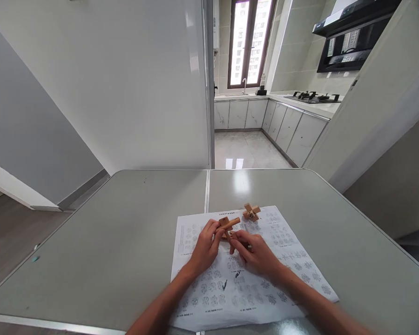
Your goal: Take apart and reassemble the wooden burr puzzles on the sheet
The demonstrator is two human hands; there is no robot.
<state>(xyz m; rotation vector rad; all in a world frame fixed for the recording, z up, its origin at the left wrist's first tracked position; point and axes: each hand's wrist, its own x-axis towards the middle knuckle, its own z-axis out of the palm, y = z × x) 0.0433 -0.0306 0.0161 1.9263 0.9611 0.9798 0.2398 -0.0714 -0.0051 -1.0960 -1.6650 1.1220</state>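
Several wooden blocks (233, 223) are gripped by left hand (206, 243) and right hand (256, 251); a block cluster (251, 212) sits at two o'clock, table edge (53, 232) well apart at nine.

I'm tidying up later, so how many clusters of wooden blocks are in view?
2: the held cluster is between the left hand and right hand; the loose cluster sits on the paper, near its far edge. The fingers may hide others.

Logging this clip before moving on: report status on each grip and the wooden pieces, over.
Left grip: holding crossed wooden pieces. Right grip: fingers on same pieces. Second wooden cluster: farther off on printed sheet, not blocking either grip.
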